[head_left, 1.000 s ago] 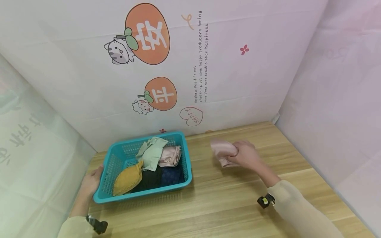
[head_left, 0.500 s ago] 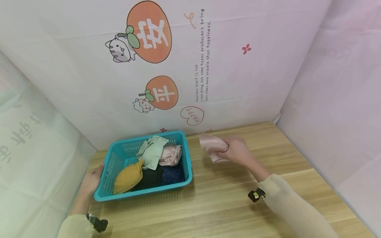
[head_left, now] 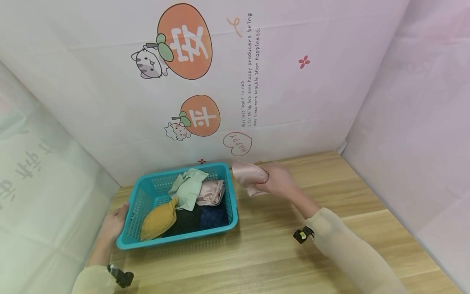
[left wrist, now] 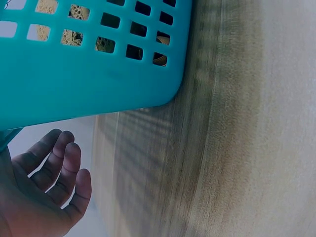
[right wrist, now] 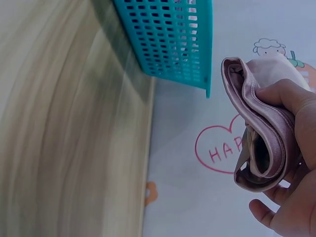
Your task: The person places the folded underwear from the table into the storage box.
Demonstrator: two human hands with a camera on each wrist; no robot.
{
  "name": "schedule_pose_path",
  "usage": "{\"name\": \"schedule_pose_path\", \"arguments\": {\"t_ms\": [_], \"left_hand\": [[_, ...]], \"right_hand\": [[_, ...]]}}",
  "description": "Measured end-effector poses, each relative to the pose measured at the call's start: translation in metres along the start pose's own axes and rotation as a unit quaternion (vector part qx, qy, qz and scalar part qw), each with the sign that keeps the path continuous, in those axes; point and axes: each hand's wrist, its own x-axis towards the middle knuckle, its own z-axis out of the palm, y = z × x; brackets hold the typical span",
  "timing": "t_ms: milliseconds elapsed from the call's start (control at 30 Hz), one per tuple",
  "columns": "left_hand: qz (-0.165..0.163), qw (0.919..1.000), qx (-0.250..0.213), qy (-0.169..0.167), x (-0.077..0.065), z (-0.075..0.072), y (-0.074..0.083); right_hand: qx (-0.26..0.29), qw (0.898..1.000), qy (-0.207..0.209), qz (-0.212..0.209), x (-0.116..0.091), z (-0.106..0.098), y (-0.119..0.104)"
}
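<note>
My right hand (head_left: pixel 277 179) grips a folded pink satin cloth (head_left: pixel 249 174), held just right of the teal plastic basket (head_left: pixel 176 236). In the right wrist view, the thumb presses on the cloth's layered folds (right wrist: pixel 261 118). My left hand (head_left: pixel 111 222) is at the basket's left rim. Its fingers (left wrist: pixel 64 173) look relaxed below the rim in the left wrist view, apart from the side wall, and the thumb is hidden. Inside the basket lie a mustard-yellow cloth piece (head_left: pixel 158 220), a pale green cloth (head_left: pixel 188 190), another folded pink satin cloth (head_left: pixel 210 192), a black cloth (head_left: pixel 186 220) and a navy cloth (head_left: pixel 211 216).
The basket stands on a wood-grain table (head_left: pixel 264 253), close to the printed white back sheet (head_left: pixel 275 102). Pale sheets also hang at the left (head_left: pixel 40 183) and right (head_left: pixel 415 143). Each forearm has a small black camera at the wrist.
My right hand has carried the folded pink cloth leftward from over the right part of the table to the basket's right rim. The left hand and the basket have stayed in place.
</note>
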Motion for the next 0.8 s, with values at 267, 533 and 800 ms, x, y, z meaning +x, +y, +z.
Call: {"name": "schedule_pose_path", "arguments": {"t_ms": [267, 533, 800], "left_hand": [[0.008, 1.0000, -0.001, 0.005, 0.001, 0.001, -0.002], [0.005, 1.0000, -0.001, 0.006, 0.000, 0.000, -0.001], [0.014, 0.9998, 0.004, 0.010, -0.001, 0.001, -0.001]], "right_hand": [[-0.010, 1.000, -0.006, 0.000, 0.011, 0.002, -0.012], [-0.018, 1.000, -0.002, -0.010, 0.023, 0.009, -0.023], [-0.031, 0.999, 0.004, -0.036, 0.034, 0.013, -0.039]]}}
